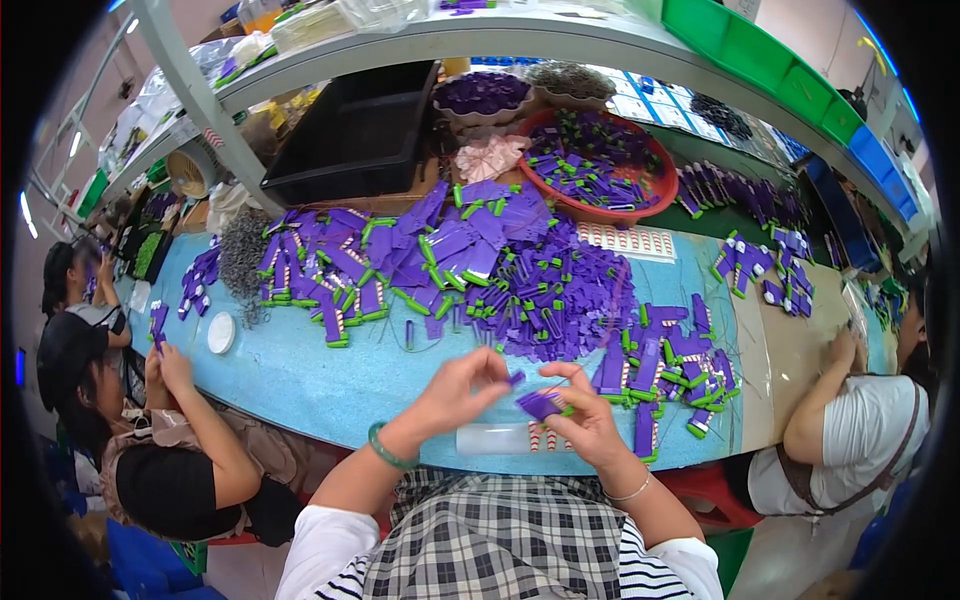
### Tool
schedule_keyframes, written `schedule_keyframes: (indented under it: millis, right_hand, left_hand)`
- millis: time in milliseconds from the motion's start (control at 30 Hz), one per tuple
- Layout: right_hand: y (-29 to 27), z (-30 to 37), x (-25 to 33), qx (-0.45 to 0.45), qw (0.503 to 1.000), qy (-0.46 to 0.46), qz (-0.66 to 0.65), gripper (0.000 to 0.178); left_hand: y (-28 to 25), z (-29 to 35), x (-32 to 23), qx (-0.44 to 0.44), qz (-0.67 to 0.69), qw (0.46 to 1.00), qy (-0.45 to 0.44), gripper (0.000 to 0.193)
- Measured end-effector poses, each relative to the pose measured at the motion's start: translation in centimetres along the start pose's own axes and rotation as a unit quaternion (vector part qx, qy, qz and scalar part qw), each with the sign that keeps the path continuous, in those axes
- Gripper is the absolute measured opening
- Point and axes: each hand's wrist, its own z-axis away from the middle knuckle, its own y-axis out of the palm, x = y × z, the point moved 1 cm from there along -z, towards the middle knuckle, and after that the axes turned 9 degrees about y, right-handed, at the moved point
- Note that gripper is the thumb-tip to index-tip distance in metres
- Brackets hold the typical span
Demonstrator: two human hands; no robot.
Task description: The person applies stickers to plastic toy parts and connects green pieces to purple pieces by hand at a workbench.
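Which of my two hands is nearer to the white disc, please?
Your left hand is nearer, to the right of the white disc and lower in the picture. Your right hand is farther right, holding a purple piece.

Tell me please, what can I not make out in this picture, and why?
In the head view:
Left hand: blur hides whether it grips the small purple piece.
Red basin: purple-green pieces cover its bottom.
Co-worker at right: head partly cut off by the picture's edge.
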Motion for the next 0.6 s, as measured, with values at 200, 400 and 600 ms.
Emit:
schedule_keyframes:
  millis: [200,400,600]
  right_hand:
    - [1.6,0.2,-2.6,0.038,0.935,0.172,-0.307,0.025]
    - [2.7,1.1,-3.3,0.007,0.880,0.241,-0.409,0.026]
    - [0.7,2.1,-1.3,-0.134,0.987,0.041,0.075,0.038]
  left_hand:
    - [3.3,3.8,-0.2,-0.055,0.437,0.896,-0.063,0.033]
    - [3.8,4.1,1.0,-0.123,0.234,0.959,0.103,0.020]
    - [3.9,3.4,1.0,-0.150,0.385,0.911,0.019,0.016]
